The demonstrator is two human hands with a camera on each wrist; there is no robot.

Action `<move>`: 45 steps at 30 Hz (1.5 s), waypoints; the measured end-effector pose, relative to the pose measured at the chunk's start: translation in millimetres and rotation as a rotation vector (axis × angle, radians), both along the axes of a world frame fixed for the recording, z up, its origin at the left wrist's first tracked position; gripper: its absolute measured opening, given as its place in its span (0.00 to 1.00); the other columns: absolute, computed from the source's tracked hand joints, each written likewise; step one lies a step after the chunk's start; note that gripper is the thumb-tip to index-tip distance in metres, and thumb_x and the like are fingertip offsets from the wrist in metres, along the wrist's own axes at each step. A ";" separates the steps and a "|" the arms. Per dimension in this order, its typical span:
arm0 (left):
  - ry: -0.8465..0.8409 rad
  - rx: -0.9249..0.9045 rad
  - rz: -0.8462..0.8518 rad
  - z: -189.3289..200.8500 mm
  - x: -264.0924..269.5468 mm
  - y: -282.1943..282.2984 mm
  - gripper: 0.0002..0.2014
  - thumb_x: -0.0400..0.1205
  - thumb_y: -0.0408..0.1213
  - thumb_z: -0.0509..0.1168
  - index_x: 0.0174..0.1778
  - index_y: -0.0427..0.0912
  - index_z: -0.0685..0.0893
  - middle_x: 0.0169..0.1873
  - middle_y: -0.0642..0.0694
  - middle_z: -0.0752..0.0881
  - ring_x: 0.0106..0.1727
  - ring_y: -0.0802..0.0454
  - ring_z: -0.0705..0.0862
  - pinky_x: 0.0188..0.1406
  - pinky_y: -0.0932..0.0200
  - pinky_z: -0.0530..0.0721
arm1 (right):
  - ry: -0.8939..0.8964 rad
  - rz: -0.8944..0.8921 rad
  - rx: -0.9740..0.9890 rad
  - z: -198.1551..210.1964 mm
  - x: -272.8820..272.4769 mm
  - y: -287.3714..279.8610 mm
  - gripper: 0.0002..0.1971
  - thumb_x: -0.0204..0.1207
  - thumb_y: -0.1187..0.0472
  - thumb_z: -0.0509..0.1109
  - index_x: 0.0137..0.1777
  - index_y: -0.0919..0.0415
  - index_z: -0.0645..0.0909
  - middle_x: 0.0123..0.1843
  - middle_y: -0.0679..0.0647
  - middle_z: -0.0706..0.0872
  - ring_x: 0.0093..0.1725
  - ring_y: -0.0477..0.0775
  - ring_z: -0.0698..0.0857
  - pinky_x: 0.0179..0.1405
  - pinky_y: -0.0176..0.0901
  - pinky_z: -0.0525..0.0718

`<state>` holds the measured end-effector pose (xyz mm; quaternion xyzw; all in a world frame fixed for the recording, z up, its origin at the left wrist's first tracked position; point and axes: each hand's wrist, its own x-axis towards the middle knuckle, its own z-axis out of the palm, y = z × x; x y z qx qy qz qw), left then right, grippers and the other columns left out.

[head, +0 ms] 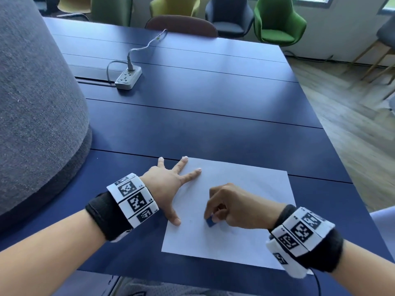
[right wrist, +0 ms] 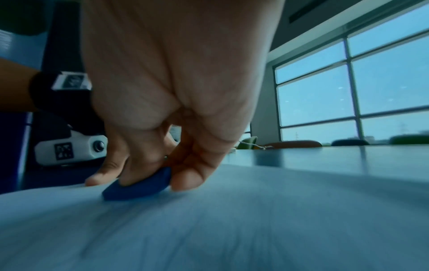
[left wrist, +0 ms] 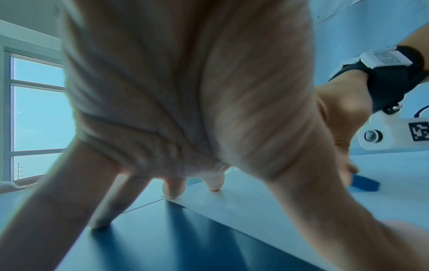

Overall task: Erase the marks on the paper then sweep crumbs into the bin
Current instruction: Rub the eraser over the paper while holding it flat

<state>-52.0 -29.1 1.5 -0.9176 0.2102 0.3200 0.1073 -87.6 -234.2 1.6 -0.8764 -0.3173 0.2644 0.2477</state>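
On paper (head: 235, 212) | right hand (head: 233, 207) pinches eraser (head: 210, 222) | left hand (head: 168, 184) flat, fingers spread

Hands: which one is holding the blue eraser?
The right hand. It pinches the blue eraser against the paper, while the left hand lies spread flat.

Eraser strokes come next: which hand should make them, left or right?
Right. The right hand already pinches the blue eraser against the paper; the left hand lies spread, pinning the sheet's left edge.
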 end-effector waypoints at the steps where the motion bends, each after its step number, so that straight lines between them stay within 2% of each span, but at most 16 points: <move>1: 0.006 0.001 0.005 0.5 0.5 0.4 0.68 0.61 0.65 0.79 0.79 0.69 0.28 0.83 0.53 0.28 0.82 0.24 0.42 0.72 0.41 0.71 | -0.031 -0.034 0.035 -3.6 1.8 1.5 0.15 0.70 0.74 0.71 0.48 0.53 0.91 0.44 0.50 0.83 0.41 0.46 0.81 0.41 0.34 0.80; 6: -0.002 0.005 0.003 4.1 -1.7 6.7 0.68 0.62 0.65 0.78 0.82 0.62 0.30 0.83 0.49 0.28 0.84 0.30 0.37 0.72 0.37 0.73 | -0.051 -0.074 0.082 -10.3 1.6 -1.6 0.13 0.72 0.70 0.72 0.49 0.52 0.90 0.46 0.51 0.83 0.42 0.47 0.82 0.42 0.32 0.79; 8: -0.003 -0.050 -0.040 5.2 -8.5 5.8 0.65 0.65 0.62 0.78 0.84 0.58 0.35 0.82 0.49 0.27 0.84 0.37 0.32 0.71 0.34 0.72 | -0.065 -0.069 0.078 -9.3 2.1 0.7 0.13 0.73 0.70 0.72 0.49 0.52 0.90 0.46 0.51 0.83 0.41 0.47 0.82 0.41 0.27 0.76; 11: 0.069 -0.143 -0.060 0.6 -25.2 -1.7 0.64 0.66 0.63 0.76 0.84 0.59 0.34 0.83 0.50 0.28 0.84 0.45 0.31 0.74 0.31 0.65 | -0.061 -0.071 0.100 -9.9 4.2 4.8 0.13 0.73 0.72 0.71 0.50 0.55 0.90 0.42 0.44 0.79 0.36 0.38 0.79 0.39 0.20 0.72; 14: 0.059 -0.147 -0.055 -6.8 -32.6 -5.2 0.68 0.63 0.64 0.78 0.83 0.59 0.30 0.82 0.50 0.26 0.83 0.43 0.30 0.73 0.24 0.60 | -0.047 -0.060 0.091 -4.9 2.1 3.7 0.14 0.72 0.74 0.71 0.50 0.57 0.91 0.40 0.40 0.78 0.37 0.38 0.79 0.39 0.22 0.74; 16: 0.043 -0.141 -0.061 -8.0 -32.0 -3.8 0.69 0.62 0.65 0.78 0.83 0.59 0.30 0.82 0.49 0.27 0.84 0.43 0.31 0.73 0.27 0.64 | -0.008 0.016 0.027 0.5 -0.5 0.5 0.15 0.71 0.74 0.71 0.50 0.55 0.91 0.43 0.48 0.82 0.41 0.44 0.80 0.40 0.28 0.77; 18: 0.016 -0.125 -0.081 -6.7 -32.3 -3.1 0.69 0.61 0.67 0.77 0.83 0.57 0.30 0.83 0.49 0.28 0.85 0.42 0.33 0.73 0.31 0.67 | 0.031 0.087 -0.037 4.4 0.2 0.6 0.17 0.70 0.76 0.69 0.50 0.55 0.91 0.43 0.50 0.83 0.43 0.46 0.79 0.39 0.27 0.76; 22: -0.031 -0.072 -0.100 -7.5 -33.3 -3.6 0.72 0.60 0.72 0.74 0.84 0.48 0.29 0.84 0.49 0.30 0.85 0.43 0.36 0.71 0.17 0.53 | -0.095 0.028 0.091 -3.8 12.3 18.2 0.17 0.67 0.77 0.68 0.47 0.59 0.90 0.44 0.48 0.84 0.41 0.45 0.81 0.42 0.29 0.77; 25: -0.053 -0.073 -0.105 -9.1 -32.3 -0.9 0.73 0.59 0.75 0.71 0.84 0.44 0.31 0.84 0.50 0.31 0.85 0.45 0.36 0.70 0.14 0.46 | -0.101 0.015 0.114 -6.5 14.1 24.2 0.16 0.68 0.77 0.68 0.47 0.59 0.90 0.48 0.52 0.86 0.44 0.50 0.84 0.45 0.35 0.81; 28: -0.042 -0.063 -0.095 -8.0 -33.5 -0.1 0.72 0.60 0.75 0.70 0.84 0.43 0.31 0.83 0.51 0.29 0.85 0.47 0.34 0.69 0.14 0.42 | -0.026 0.120 -0.026 -0.4 14.8 20.6 0.16 0.69 0.75 0.70 0.49 0.56 0.91 0.40 0.48 0.85 0.37 0.42 0.80 0.36 0.21 0.73; 30: -0.040 -0.064 -0.092 -7.3 -33.9 -1.0 0.72 0.60 0.75 0.71 0.84 0.44 0.31 0.83 0.50 0.29 0.85 0.46 0.34 0.69 0.14 0.41 | -0.043 0.118 -0.003 1.6 17.0 23.8 0.15 0.70 0.75 0.70 0.49 0.57 0.91 0.38 0.45 0.81 0.34 0.36 0.77 0.35 0.19 0.70; 33: -0.038 -0.059 -0.090 -8.5 -32.5 -2.1 0.72 0.60 0.75 0.71 0.84 0.44 0.30 0.83 0.50 0.28 0.85 0.45 0.34 0.69 0.15 0.41 | -0.092 0.068 0.069 -0.2 13.7 22.5 0.15 0.70 0.76 0.70 0.48 0.58 0.91 0.39 0.47 0.81 0.33 0.32 0.75 0.36 0.19 0.69; 37: -0.011 -0.063 -0.071 -6.0 -33.5 -4.1 0.72 0.61 0.72 0.73 0.84 0.47 0.29 0.83 0.49 0.28 0.85 0.43 0.33 0.72 0.18 0.41 | 0.055 0.172 -0.083 4.5 4.8 1.9 0.17 0.68 0.76 0.69 0.49 0.57 0.91 0.39 0.48 0.81 0.35 0.36 0.77 0.38 0.23 0.74; 39: -0.013 -0.051 -0.086 -3.6 -33.7 -7.3 0.71 0.61 0.71 0.74 0.83 0.49 0.29 0.83 0.47 0.29 0.85 0.41 0.34 0.73 0.19 0.42 | 0.040 0.148 -0.077 2.7 4.7 -0.2 0.18 0.68 0.77 0.69 0.48 0.56 0.91 0.40 0.48 0.82 0.36 0.38 0.79 0.39 0.28 0.78; 42: -0.019 -0.041 -0.091 -3.5 -32.9 -8.6 0.71 0.61 0.71 0.74 0.83 0.50 0.28 0.83 0.47 0.29 0.85 0.40 0.35 0.74 0.19 0.43 | -0.060 0.036 0.029 -3.4 1.5 -2.2 0.17 0.70 0.76 0.70 0.48 0.55 0.91 0.40 0.45 0.79 0.36 0.39 0.78 0.38 0.22 0.73; 45: -0.015 -0.051 -0.083 -4.4 -33.0 -7.2 0.71 0.61 0.71 0.74 0.83 0.50 0.28 0.83 0.47 0.29 0.85 0.41 0.35 0.73 0.19 0.43 | 0.007 0.086 0.012 -3.1 -5.6 -16.3 0.17 0.70 0.76 0.69 0.48 0.55 0.91 0.41 0.45 0.79 0.38 0.36 0.77 0.39 0.24 0.73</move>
